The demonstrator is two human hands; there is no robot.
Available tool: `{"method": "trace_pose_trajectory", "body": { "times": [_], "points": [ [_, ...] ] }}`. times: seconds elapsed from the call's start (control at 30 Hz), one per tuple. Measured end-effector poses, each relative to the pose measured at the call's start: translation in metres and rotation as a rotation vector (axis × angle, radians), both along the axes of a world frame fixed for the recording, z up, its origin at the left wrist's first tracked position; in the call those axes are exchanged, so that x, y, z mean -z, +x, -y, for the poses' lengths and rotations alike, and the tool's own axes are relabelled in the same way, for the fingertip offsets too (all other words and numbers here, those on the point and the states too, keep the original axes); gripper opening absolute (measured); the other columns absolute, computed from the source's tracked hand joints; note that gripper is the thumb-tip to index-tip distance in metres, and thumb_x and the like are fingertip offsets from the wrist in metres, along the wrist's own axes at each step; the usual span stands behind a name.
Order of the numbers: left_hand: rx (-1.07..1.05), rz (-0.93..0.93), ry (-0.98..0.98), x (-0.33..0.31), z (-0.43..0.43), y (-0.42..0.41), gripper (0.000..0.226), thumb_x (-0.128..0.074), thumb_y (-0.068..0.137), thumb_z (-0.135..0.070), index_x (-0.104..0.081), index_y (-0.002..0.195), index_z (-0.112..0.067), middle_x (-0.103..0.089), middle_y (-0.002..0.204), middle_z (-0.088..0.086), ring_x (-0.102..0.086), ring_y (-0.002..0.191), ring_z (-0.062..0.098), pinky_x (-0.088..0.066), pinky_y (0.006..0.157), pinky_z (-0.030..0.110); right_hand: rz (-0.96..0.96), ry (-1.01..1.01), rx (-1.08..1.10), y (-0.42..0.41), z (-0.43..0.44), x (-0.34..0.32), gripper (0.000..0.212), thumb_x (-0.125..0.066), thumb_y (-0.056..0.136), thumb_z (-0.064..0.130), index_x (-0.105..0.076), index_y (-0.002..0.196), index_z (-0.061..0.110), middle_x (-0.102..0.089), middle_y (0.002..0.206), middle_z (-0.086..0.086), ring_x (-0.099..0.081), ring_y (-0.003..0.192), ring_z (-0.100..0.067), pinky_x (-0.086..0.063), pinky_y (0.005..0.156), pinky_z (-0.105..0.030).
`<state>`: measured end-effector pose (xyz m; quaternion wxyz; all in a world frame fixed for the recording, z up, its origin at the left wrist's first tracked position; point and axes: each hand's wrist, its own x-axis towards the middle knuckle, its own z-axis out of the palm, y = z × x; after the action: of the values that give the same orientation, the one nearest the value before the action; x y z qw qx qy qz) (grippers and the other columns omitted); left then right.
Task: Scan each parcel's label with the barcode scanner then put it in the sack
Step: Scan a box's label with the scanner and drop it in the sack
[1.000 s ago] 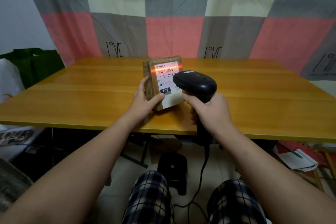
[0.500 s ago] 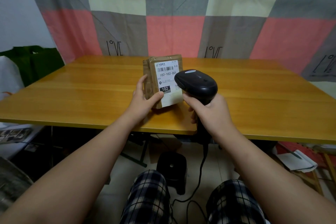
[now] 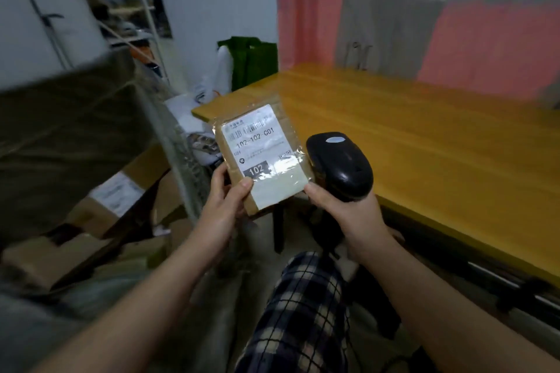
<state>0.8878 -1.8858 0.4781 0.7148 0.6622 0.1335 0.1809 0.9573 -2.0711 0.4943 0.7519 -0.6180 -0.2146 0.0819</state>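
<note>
The left hand (image 3: 225, 200) grips the brown parcel (image 3: 266, 191) by its lower left corner, thumb pressed on the front beside the dark "102" block and fingers curled behind. The parcel is held up in the air, tilted, off the near left corner of the wooden table (image 3: 424, 136), with its white label (image 3: 257, 142) facing the camera. The right hand (image 3: 348, 215) is wrapped round the handle of the black barcode scanner (image 3: 342, 163), whose head sits just beside the parcel's right edge.

Glossy yellow wooden table (image 3: 424, 142) on dark legs, off to the right.
</note>
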Motion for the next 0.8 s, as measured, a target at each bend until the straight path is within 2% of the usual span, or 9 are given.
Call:
{"method": "trace_pose_trajectory", "body": {
  "times": [0.1,0.2,0.3,0.4,0.47,0.53,0.63,0.73,0.8],
  "points": [
    [-0.077,-0.016,-0.045,0.001,-0.033,-0.042,0.051,-0.055,0.091,-0.029,-0.033,0.136,-0.037,-0.058,0.129,-0.005,-0.063,0.110,0.012,-0.052,0.086,0.033,-0.060,-0.002,-0.130,-0.016,-0.045,0.005,0.050,-0.086,0.063,0.023,-0.068,0.110,0.021,-0.073,0.109,-0.001,-0.068,0.105,-0.018,-0.054,0.093,-0.038],
    [-0.097,-0.042,-0.082,0.006,-0.056,-0.073,0.052,-0.057,0.091,-0.030,-0.034,0.136,-0.039,-0.056,0.133,-0.006,-0.062,0.111,0.011,-0.051,0.095,0.037,-0.085,-0.014,-0.293,-0.029,-0.082,0.007,0.045,-0.079,0.069,0.015,-0.067,0.112,0.017,-0.073,0.109,0.001,-0.068,0.105,-0.016,-0.054,0.087,-0.028],
    [-0.110,-0.144,-0.042,0.015,-0.075,-0.095,0.048,-0.050,0.094,-0.030,-0.032,0.138,-0.038,-0.058,0.129,-0.011,-0.058,0.117,0.011,-0.045,0.102,0.037,-0.134,-0.068,-0.341,-0.036,-0.108,0.017,0.042,-0.076,0.075,0.005,-0.067,0.115,0.012,-0.073,0.110,-0.004,-0.069,0.104,-0.018,-0.055,0.090,-0.033],
    [-0.074,-0.401,0.565,0.024,-0.102,-0.117,0.049,-0.041,0.093,-0.054,-0.035,0.137,-0.035,-0.051,0.135,-0.010,-0.049,0.126,0.015,-0.040,0.104,0.032,-0.056,-0.225,-0.276,-0.040,-0.129,0.032,0.054,-0.083,0.071,0.005,-0.064,0.120,0.014,-0.072,0.110,0.001,-0.068,0.101,-0.009,-0.053,0.091,-0.028],
    [-0.017,-0.796,1.177,0.033,-0.126,-0.134,0.096,-0.016,0.071,-0.086,-0.030,0.145,-0.027,-0.043,0.141,0.002,-0.046,0.127,0.024,-0.041,0.101,0.039,0.040,-0.329,-0.212,-0.045,-0.139,0.039,0.066,-0.088,0.064,0.010,-0.059,0.123,0.016,-0.068,0.113,0.008,-0.064,0.103,-0.005,-0.048,0.091,-0.022],
    [0.024,-1.100,1.480,0.047,-0.142,-0.153,0.117,-0.015,0.062,-0.093,-0.016,0.151,-0.017,-0.031,0.146,0.010,-0.041,0.129,0.029,-0.039,0.101,0.041,0.095,-0.379,-0.210,-0.051,-0.144,0.043,0.071,-0.091,0.061,0.013,-0.053,0.121,0.024,-0.064,0.110,0.015,-0.060,0.102,-0.001,-0.043,0.090,-0.018],
    [0.209,-1.275,1.475,0.062,-0.143,-0.188,0.096,-0.057,0.076,-0.071,-0.025,0.147,-0.015,-0.041,0.140,0.010,-0.048,0.122,0.027,-0.042,0.096,0.036,0.187,-0.454,-0.241,-0.057,-0.149,0.048,0.075,-0.092,0.060,0.019,-0.047,0.120,0.032,-0.061,0.109,0.015,-0.057,0.105,-0.005,-0.042,0.092,-0.021],
    [0.407,-1.041,1.524,0.061,-0.134,-0.230,0.028,-0.053,0.089,-0.043,-0.063,0.111,-0.027,-0.063,0.115,0.001,-0.058,0.109,0.021,-0.047,0.087,0.033,0.276,-0.538,-0.304,-0.065,-0.157,0.046,0.079,-0.091,0.058,0.030,-0.047,0.124,0.033,-0.059,0.119,0.009,-0.054,0.113,-0.010,-0.042,0.099,-0.030],
    [0.416,-0.841,1.701,0.053,-0.132,-0.249,0.021,-0.050,0.075,-0.046,-0.066,0.076,-0.034,-0.063,0.086,-0.009,-0.059,0.088,0.017,-0.049,0.073,0.034,0.339,-0.555,-0.353,-0.074,-0.165,0.041,0.082,-0.090,0.057,0.037,-0.048,0.126,0.032,-0.058,0.124,0.006,-0.053,0.117,-0.011,-0.042,0.102,-0.034]
  ]
}}
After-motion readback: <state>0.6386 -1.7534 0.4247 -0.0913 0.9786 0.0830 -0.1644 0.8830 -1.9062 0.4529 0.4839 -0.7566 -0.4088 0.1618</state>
